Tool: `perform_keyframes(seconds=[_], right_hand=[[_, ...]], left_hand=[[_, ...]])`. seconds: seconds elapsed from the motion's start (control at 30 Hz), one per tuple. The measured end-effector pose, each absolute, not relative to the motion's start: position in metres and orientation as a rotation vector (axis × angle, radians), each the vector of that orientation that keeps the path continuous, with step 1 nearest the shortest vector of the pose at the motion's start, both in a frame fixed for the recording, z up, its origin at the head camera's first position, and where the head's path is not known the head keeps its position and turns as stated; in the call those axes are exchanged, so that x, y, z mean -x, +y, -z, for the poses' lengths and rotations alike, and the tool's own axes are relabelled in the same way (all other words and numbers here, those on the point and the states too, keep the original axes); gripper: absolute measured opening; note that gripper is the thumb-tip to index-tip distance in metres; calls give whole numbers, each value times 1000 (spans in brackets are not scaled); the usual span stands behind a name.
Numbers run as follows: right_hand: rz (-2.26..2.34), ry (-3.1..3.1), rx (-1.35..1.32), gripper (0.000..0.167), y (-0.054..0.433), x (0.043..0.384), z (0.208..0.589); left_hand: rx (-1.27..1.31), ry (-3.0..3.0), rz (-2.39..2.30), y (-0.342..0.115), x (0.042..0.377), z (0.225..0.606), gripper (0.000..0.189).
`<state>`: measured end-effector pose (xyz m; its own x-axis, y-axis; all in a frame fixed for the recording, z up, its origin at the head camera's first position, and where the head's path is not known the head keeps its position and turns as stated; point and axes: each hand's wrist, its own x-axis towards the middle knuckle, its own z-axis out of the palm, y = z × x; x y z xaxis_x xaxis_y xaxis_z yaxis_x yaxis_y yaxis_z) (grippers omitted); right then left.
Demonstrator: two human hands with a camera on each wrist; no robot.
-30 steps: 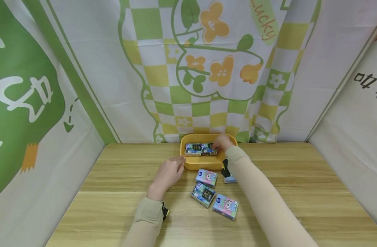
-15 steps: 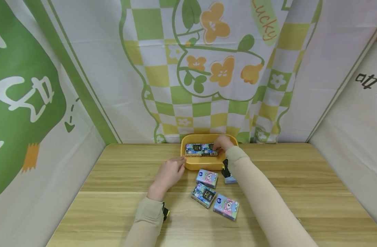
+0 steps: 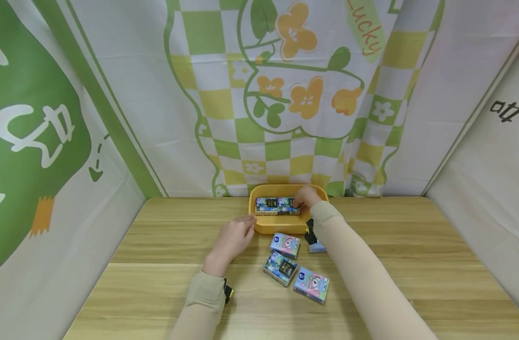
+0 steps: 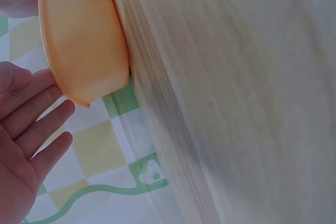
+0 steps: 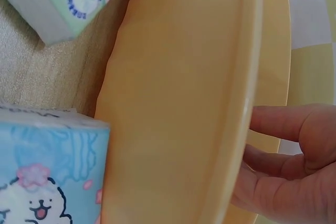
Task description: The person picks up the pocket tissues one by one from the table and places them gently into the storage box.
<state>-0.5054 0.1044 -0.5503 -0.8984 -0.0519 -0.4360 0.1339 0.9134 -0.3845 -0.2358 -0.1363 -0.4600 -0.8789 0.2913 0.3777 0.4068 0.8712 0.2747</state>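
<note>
A yellow plastic basket stands at the back of the table, with two dark-blue tissue packs side by side inside: a left pack and a right pack. My right hand reaches over the basket's right part, fingers bent down at the right pack's end, gripping it. In the right wrist view the basket wall hides those fingertips. My left hand is at the basket's front left corner. The left wrist view shows its fingers extended and spread, with fingertips at the rim.
In front of the basket lie a pink-and-blue tissue pack, a dark-blue pack and another pink-and-blue pack. One more light-blue pack is partly hidden under the right wrist. A patterned curtain hangs right behind the basket.
</note>
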Motion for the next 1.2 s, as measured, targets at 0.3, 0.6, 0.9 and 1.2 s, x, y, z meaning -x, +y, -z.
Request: perform_keyframes(seconds=[0.3,0.6,0.9,1.2], right_hand=[[649,2633,-96,14,105,511,557],[658,2578,-112,26,102,497,538],[651,2593,-159,25,114,573,620],[627,2610,-105,22,103,509,551]], left_hand=[[527,-2700,511,-137,235,460,26],[522,-2711,512,-136,234,459,26],[516,-2714,515,-136,233,459,26],[522,-2711,518,-136,234,459,26]])
